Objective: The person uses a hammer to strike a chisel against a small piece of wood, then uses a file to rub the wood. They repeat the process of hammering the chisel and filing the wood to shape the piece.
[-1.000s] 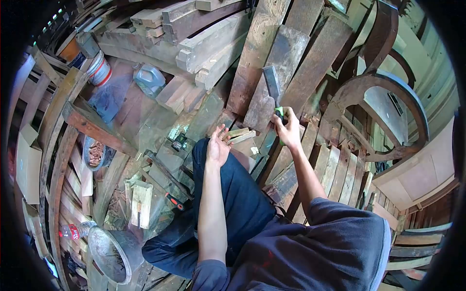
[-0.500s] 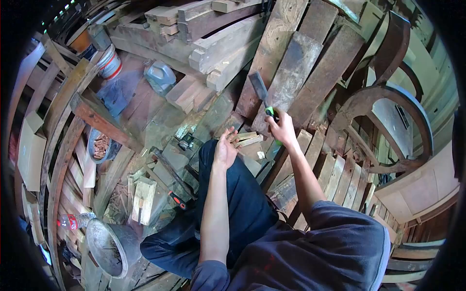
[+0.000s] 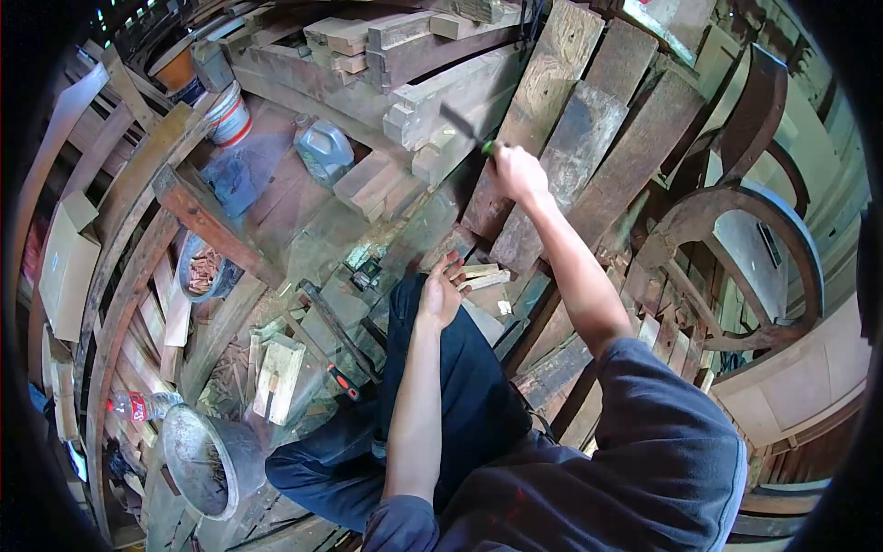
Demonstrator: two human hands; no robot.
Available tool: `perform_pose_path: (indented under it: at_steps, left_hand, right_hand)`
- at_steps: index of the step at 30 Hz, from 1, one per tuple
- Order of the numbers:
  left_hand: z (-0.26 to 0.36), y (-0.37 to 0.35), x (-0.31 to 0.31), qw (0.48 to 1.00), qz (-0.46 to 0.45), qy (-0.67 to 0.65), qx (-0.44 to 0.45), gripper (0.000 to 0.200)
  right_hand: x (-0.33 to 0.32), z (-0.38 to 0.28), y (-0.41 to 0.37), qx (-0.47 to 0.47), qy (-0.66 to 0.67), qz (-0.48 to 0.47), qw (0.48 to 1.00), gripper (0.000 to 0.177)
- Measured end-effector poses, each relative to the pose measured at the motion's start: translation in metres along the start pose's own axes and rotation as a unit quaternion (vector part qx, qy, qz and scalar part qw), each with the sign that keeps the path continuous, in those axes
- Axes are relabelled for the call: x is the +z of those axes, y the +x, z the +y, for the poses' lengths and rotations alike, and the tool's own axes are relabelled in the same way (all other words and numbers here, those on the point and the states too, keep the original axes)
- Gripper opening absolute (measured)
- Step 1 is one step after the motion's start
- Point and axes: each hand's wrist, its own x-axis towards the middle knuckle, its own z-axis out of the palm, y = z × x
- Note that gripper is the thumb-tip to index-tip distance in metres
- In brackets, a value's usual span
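My right hand (image 3: 520, 173) is wrapped round the green and black handle of a broad-bladed tool (image 3: 464, 124), whose flat metal blade points up and left above the planks. Below it and to the left, my left hand (image 3: 443, 293) is over my knee with its fingers apart, holding nothing that shows. Small light wood pieces (image 3: 484, 278) lie just beyond its fingers. A tool with a red and black handle (image 3: 344, 383) rests on the floor left of my leg.
Dark thick planks (image 3: 579, 138) lean ahead. Stacked beams (image 3: 451, 92), a blue-grey jug (image 3: 324, 152) and a white bucket (image 3: 228, 118) stand farther off. At left are a basin of wood pegs (image 3: 204, 267), a bottle (image 3: 145, 406) and a grey tub (image 3: 207, 465). Curved wooden frames (image 3: 809, 248) stand right.
My right hand has moved up and forward with the tool, and the blade has swung farther left. The left hand has shifted slightly. The camera view has moved a little.
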Motion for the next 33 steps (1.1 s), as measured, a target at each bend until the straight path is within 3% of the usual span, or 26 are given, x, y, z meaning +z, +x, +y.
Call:
perform_pose_path:
  at_steps: [2, 6, 9, 12, 14, 19, 23, 26, 31, 33]
  left_hand:
    - [0.001, 0.000, 0.000, 1.000, -0.002, -0.003, 0.001, 0.043]
    - [0.000, -0.001, -0.006, 1.000, -0.014, -0.013, 0.011, 0.042]
    - [0.000, 0.001, -0.006, 1.000, -0.015, -0.015, 0.008, 0.041]
    - [0.000, 0.000, -0.002, 1.000, -0.012, -0.015, 0.009, 0.040]
    - [-0.001, 0.000, -0.004, 1.000, -0.013, -0.015, 0.015, 0.040]
    - [-0.001, -0.001, -0.005, 1.000, -0.015, -0.017, 0.017, 0.040]
    - [-0.001, -0.002, -0.003, 1.000, -0.016, -0.022, 0.011, 0.040]
    - [-0.001, 0.000, -0.004, 1.000, -0.013, -0.022, 0.013, 0.040]
    - [-0.003, -0.001, -0.005, 0.999, -0.021, -0.026, 0.019, 0.041]
    - [-0.003, -0.001, -0.006, 0.999, -0.027, -0.024, 0.020, 0.042]
  right_hand:
    - [0.009, 0.001, -0.002, 0.001, -0.015, -0.063, 0.998, 0.027]
    - [-0.010, -0.004, -0.004, 0.052, 0.059, 0.052, 0.996, 0.028]
    - [-0.018, 0.004, 0.009, 0.014, 0.079, 0.185, 0.979, 0.028]
    - [-0.025, 0.000, 0.010, 0.015, 0.048, 0.157, 0.986, 0.029]
    - [-0.013, -0.001, 0.008, 0.023, -0.003, 0.049, 0.999, 0.033]
    - [-0.007, 0.014, 0.003, 0.021, 0.012, -0.032, 0.999, 0.031]
    - [-0.042, 0.007, 0.010, -0.007, 0.047, 0.095, 0.994, 0.030]
    - [-0.043, 0.004, 0.024, 0.009, 0.020, 0.075, 0.997, 0.030]
    - [-0.044, 0.008, 0.017, -0.044, -0.059, -0.034, 0.997, 0.028]
    - [-0.044, 0.008, 0.010, -0.053, -0.045, -0.014, 0.997, 0.028]
